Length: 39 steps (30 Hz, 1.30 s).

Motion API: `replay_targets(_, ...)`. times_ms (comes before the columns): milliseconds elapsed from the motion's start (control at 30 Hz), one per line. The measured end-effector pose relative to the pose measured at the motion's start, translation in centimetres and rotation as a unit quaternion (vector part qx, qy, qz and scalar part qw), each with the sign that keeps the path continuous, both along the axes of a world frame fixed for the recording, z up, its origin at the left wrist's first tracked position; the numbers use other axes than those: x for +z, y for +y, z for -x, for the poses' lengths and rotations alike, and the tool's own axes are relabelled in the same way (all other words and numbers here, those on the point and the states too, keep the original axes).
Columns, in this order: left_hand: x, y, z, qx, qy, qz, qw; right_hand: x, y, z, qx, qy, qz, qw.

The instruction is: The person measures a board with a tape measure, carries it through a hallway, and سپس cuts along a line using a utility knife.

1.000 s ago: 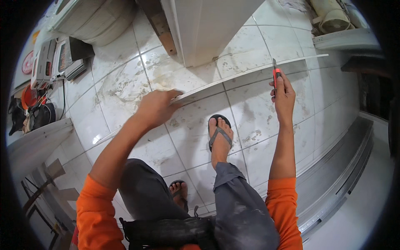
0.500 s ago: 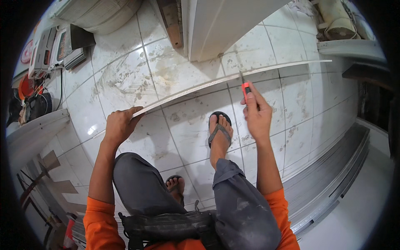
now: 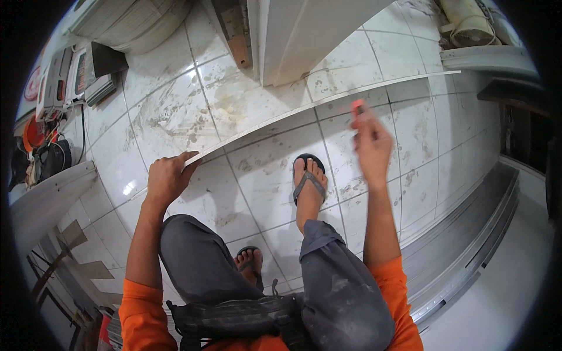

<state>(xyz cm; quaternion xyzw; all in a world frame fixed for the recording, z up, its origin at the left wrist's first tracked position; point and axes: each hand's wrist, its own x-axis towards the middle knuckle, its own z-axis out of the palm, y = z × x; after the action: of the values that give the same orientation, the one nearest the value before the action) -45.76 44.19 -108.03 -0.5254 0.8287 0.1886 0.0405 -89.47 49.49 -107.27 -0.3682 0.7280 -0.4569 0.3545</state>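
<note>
A long, thin white strip (image 3: pixel 275 119) stretches across the middle of the view, its far right end higher in the picture. My left hand (image 3: pixel 168 178) is closed on the strip's near left end, thumb and fingers pinching it. My right hand (image 3: pixel 373 143), smeared by motion, is wrapped round a red utility knife (image 3: pixel 357 107). The knife is on my side of the strip, apart from it in the picture; its blade cannot be made out. My feet, in dark flip-flops, are on the floor (image 3: pixel 281 181) between my hands.
A white panel-like upright (image 3: pixel 304 41) stands ahead, beside a wooden piece with a hinge (image 3: pixel 239 44). Round white containers (image 3: pixel 132 23) are at the far left, power tools and cables (image 3: pixel 52 134) at the left. Long grey metal profiles (image 3: pixel 468 216) lie along the right.
My right hand has drawn the knife away from the strip's edge, to the right. The strip's right part has shifted slightly up in the picture. My left hand keeps its grip.
</note>
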Motion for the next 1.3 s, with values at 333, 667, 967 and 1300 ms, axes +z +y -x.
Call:
replay_targets(333, -0.2, -0.1, -0.1, 0.009, 0.004, -0.010, 1.000, -0.3, 2.0, -9.0, 0.070, 0.009, 0.005, 0.997)
replay_targets(667, -0.4, -0.2, -0.6, 0.009, 0.003, -0.020, 1.000, -0.3, 0.8, -6.4, -0.046, 0.001, 0.006, 0.999)
replay_targets(967, -0.5, -0.5, -0.6, 0.012, -0.004, -0.015, 1.000, -0.5, 1.9, -11.6, 0.135, -0.027, 0.020, 0.990)
replay_targets(1300, 0.1, -0.7, 0.5, 0.012, -0.011, -0.022, 1.000, -1.6, 3.3, -14.3, 0.155, 0.010, 0.035, 0.987)
